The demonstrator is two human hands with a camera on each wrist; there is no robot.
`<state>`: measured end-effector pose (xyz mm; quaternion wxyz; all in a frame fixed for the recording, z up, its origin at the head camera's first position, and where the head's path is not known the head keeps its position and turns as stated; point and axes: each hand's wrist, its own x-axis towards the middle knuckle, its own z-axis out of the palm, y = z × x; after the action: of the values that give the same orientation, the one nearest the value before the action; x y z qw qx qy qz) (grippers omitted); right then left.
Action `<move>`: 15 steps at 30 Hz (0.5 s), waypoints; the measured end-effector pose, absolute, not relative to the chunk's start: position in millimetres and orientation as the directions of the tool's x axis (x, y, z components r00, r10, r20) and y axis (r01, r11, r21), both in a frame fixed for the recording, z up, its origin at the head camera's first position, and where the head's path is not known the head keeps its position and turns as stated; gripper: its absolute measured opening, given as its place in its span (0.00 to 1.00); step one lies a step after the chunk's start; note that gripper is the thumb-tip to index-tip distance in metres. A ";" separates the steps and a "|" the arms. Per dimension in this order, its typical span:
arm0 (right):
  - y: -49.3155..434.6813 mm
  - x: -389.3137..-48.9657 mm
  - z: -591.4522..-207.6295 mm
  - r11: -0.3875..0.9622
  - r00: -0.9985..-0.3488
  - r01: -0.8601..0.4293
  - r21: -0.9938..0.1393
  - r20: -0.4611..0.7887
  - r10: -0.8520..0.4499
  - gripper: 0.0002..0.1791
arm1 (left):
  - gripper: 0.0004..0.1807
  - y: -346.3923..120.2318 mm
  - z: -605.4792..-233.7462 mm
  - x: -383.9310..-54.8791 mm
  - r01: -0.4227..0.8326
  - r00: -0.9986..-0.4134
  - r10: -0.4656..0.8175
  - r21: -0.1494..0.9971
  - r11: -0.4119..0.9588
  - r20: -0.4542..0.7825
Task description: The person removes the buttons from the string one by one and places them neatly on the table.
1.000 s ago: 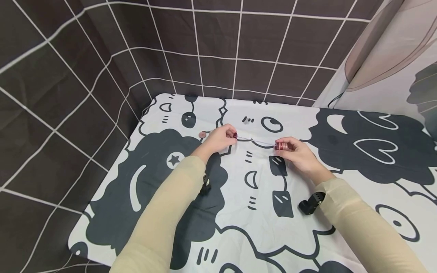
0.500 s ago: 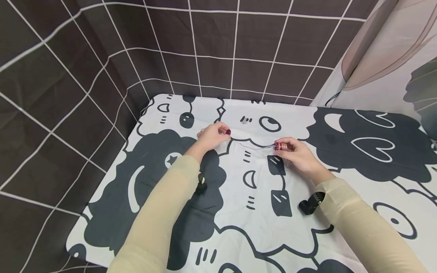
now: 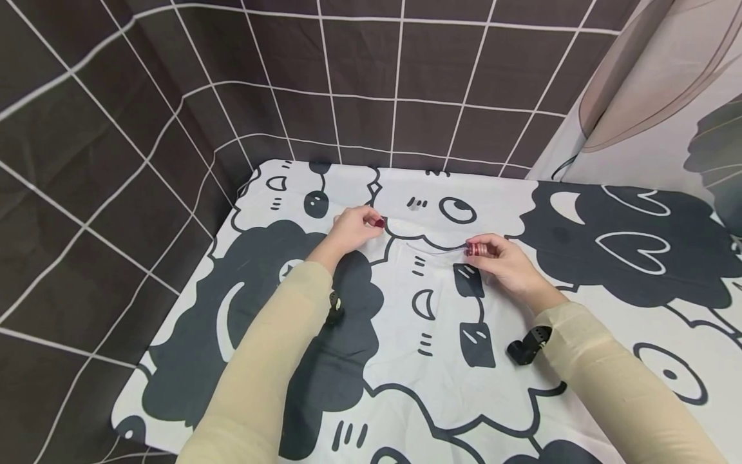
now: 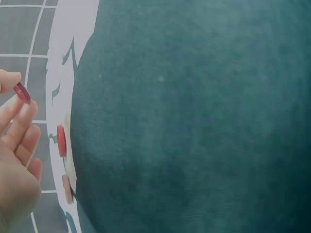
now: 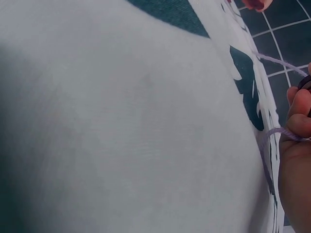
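Note:
My left hand [image 3: 350, 227] pinches a dark red button [image 3: 379, 223] between thumb and fingers, above the patterned cloth. In the left wrist view the same button [image 4: 22, 92] is seen nearly edge-on at the fingertips. My right hand [image 3: 504, 261] pinches a short stack of red and pink buttons [image 3: 478, 249], held side by side. A thin purple string [image 3: 435, 251] runs left from the stack, its far end loose and apart from my left hand. In the right wrist view the string [image 5: 279, 61] comes out at the fingers, with another length hanging near the palm.
A red button [image 4: 61, 141] and a tan one [image 4: 67, 189] lie on the cloth near my left hand. The black-and-white cartoon cloth [image 3: 406, 361] covers the surface. Dark grid-patterned curtains [image 3: 435, 71] stand behind and to the left, a pale curtain [image 3: 655, 109] at the right.
My left hand has moved left with the dark red button. The string, earlier stretched straight between both hands, now lies slack with its left end free. My right hand stays almost in place.

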<state>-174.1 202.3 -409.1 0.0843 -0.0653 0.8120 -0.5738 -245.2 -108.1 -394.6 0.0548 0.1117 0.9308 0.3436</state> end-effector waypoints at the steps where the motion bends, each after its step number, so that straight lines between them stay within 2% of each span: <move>1: 202.3 -174.4 -409.6 0.334 -0.977 -0.008 -0.943 -0.064 -0.203 0.23 | 0.13 -108.5 -395.4 -245.1 0.170 -0.969 0.246 0.648 0.742 -0.027; 15: 202.0 -174.3 -409.9 0.333 -0.976 0.029 -0.942 -0.100 -0.196 0.23 | 0.13 -110.1 -403.7 -242.5 0.216 -0.959 0.281 0.549 0.807 -0.035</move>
<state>-174.3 202.0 -409.9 0.0978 -0.0513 0.8105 -0.5753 -242.5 -110.1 -403.7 0.0574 0.1308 0.9489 0.2814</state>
